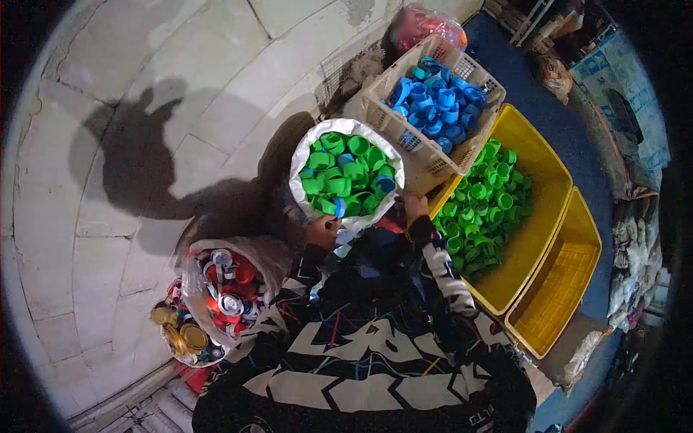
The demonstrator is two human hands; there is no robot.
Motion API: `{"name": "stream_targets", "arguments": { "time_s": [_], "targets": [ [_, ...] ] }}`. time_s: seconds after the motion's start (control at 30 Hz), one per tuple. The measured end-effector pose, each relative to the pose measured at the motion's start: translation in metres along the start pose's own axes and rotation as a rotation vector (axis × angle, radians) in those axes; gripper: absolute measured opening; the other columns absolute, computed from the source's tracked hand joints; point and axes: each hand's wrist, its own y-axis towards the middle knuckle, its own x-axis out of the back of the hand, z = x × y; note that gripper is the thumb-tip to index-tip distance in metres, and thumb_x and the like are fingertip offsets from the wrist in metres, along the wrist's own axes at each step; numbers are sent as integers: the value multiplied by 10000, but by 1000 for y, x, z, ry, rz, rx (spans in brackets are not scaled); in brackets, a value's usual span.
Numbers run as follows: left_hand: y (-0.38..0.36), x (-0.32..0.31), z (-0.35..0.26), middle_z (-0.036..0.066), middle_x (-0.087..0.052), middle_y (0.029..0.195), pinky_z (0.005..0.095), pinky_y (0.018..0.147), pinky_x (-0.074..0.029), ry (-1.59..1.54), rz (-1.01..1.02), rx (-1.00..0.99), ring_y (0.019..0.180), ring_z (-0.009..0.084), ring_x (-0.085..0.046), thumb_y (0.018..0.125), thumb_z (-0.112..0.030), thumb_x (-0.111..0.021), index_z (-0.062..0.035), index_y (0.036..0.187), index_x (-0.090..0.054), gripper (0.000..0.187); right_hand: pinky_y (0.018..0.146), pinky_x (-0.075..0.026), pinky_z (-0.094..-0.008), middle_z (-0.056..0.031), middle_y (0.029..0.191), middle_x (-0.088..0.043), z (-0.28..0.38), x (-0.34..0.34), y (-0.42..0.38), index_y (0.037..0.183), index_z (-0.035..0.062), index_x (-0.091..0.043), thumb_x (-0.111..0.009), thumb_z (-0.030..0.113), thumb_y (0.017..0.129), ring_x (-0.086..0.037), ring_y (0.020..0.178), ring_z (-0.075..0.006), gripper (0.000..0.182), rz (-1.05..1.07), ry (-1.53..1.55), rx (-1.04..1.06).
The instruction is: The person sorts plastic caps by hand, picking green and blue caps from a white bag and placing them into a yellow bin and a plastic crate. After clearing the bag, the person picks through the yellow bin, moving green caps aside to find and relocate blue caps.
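Note:
A white sack [294, 180] with a rolled rim stands in front of me, full of green caps [337, 186] with a few blue ones among them. At the lower left of its rim is my left hand [323, 232], its fingers closed on the sack's edge. My right hand [414, 208] is at the lower right side of the sack, beside the yellow tub; its fingers are partly hidden and I cannot tell what they grip. Right of the sack, more green caps [485, 195] fill part of the large yellow tub [545, 195].
A white crate [447, 54] of blue caps [433, 101] sits behind the tub. A smaller yellow tub [554, 289] is at the right. Bags of red caps [245, 273] and gold lids [193, 336] stand lower left, by the block wall [180, 50]. A pink bag [426, 29] lies at the top.

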Motion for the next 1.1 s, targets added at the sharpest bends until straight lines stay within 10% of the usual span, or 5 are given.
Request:
{"name": "stream_targets", "arguments": {
  "time_s": [0.13,0.37,0.43,0.57,1.1],
  "targets": [
    [-2,-3,-6,158,-648,828,410,719,-490,58,45,71,767,326,-628,763,-386,-625,-81,983,-651,378,415,-365,-334,-45,628,-568,-16,-45,31,737,73,-625,-621,273,814,-463,459,-166,215,-49,608,-837],
    [-7,-12,-4,174,-638,897,416,731,-480,162,-13,-18,868,321,-615,780,-316,-616,-46,1067,-587,396,510,-431,-321,-83,601,-575,-6,-74,56,706,8,-595,-609,320,809,-537,518,-194,329,-124,655,-1236],
    [-10,-19,-7,174,-633,888,423,715,-477,168,-174,-59,841,324,-614,772,-278,-623,-40,1041,-587,360,426,-334,-309,-31,565,-492,-15,-69,56,695,72,-562,-619,257,789,-437,470,-160,215,196,-9,-791],
    [-8,-18,-7,165,-611,835,442,669,-465,162,-247,-144,763,335,-603,723,-225,-657,-46,1031,-558,370,392,-266,-284,11,560,-406,84,-49,68,700,123,-539,-604,222,775,-364,452,-139,139,-332,947,-1303],
    [6,-42,-16,197,-559,923,470,708,-438,304,-473,-121,850,384,-550,698,-162,-678,-149,1194,-502,527,465,-458,-261,-22,794,-528,132,10,38,866,94,-477,-572,166,877,-587,572,-175,120,256,1024,-654]
  ]
}}
